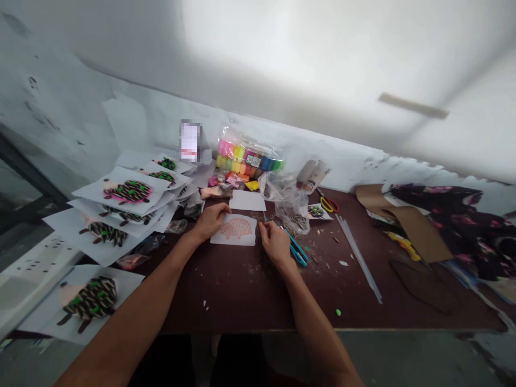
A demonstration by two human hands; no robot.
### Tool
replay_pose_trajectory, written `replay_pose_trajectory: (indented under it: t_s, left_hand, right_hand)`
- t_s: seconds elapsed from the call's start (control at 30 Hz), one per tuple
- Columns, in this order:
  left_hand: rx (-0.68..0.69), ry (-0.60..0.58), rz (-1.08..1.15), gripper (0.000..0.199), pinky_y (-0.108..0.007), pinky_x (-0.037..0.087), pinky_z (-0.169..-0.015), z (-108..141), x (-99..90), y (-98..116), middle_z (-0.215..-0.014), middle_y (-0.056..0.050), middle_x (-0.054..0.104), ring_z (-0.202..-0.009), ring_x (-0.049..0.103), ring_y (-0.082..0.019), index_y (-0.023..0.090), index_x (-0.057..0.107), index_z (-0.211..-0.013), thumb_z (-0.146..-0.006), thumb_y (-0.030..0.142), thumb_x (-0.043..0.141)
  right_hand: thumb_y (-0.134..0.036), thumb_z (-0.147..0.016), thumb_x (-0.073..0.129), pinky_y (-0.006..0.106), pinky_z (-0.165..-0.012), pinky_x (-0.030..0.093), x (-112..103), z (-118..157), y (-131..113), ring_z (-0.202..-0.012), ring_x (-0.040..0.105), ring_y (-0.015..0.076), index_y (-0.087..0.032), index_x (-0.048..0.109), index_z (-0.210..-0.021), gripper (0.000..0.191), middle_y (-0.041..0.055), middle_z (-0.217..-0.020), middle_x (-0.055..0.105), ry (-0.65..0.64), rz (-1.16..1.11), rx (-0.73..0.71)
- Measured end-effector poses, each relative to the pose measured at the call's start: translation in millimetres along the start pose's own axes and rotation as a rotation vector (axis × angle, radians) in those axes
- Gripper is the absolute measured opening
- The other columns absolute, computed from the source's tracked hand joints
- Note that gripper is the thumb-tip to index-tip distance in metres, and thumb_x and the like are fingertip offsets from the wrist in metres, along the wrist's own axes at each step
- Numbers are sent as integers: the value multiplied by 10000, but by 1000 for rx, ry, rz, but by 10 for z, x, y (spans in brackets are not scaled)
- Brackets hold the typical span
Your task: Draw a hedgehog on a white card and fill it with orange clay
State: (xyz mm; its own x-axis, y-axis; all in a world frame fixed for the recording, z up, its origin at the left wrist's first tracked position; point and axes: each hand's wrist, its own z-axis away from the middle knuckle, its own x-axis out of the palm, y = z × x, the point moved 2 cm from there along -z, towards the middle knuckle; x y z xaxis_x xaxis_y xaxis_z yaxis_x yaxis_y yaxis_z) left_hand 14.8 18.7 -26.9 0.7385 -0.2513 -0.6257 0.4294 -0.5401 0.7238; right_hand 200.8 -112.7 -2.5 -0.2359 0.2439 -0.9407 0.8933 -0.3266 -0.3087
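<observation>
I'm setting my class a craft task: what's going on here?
A person's left hand is at the upper left corner of a white sheet with a reddish drawing. The right hand is by the sheet's right edge and seems to pinch something thin, too small to name. A teal-handled tool lies beside that hand, and decorated animal pictures are piled at left.

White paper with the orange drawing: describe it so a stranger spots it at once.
On the dark brown table, look between the left hand and the right hand. There lies the white paper with the orange drawing, nearer than a plain white sheet. Only orange lines mark it, unlike that blank neighbour or the stacked animal pictures with their dark, striped bodies.
</observation>
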Motion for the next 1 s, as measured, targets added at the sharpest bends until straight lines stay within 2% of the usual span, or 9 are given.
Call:
replay_pose_trajectory:
  t_s: [0.13,0.33,0.5,0.57,0.83,1.0]
  left_hand:
    - [11,-39,2,243,-313,503,-823,4,22,25,-891,-42,722,-847,647,-184,177,664,-888,-814,119,440]
    - [-1,-52,50,268,-323,505,-892,-10,41,18,-978,-48,733,-938,662,-188,179,679,-934,-815,106,451]
    - [-55,192,-15,284,-346,498,-938,-35,-90,-50,-1021,-68,725,-990,644,-206,174,687,-926,-822,89,436]
    - [-77,235,-33,297,-347,503,-925,-35,-127,-72,-1013,-67,726,-970,646,-208,172,690,-926,-829,85,424]
    - [-52,77,-86,409,-361,507,-908,16,-6,-93,-971,-64,742,-943,639,-221,181,729,-998,-772,33,422]
    - [-77,21,-134,416,-357,510,-904,34,11,-146,-936,-54,739,-919,638,-216,191,740,-964,-722,17,450]
  right_hand:
    - [-365,-957,534,242,-640,358,29,4,0,-755,678,186,-201,703,-1091,270,52,-826,748,13,-76,-56]
    - [-304,-946,499,241,-613,331,44,24,-43,-647,622,156,-199,701,-814,263,30,-728,716,23,-95,-95]
    - [-300,-951,477,252,-586,298,52,22,-42,-607,587,155,-196,689,-782,291,33,-690,696,14,-61,-82]
    - [-299,-958,474,257,-582,289,57,19,-30,-605,580,157,-194,692,-793,293,35,-687,692,-3,-57,-78]
    - [-265,-972,492,251,-627,311,59,7,-19,-732,605,161,-188,709,-891,244,52,-849,704,3,-73,-134]
    - [-291,-978,511,255,-607,299,68,-11,-43,-722,588,149,-200,717,-874,248,52,-875,678,-25,-16,-130]
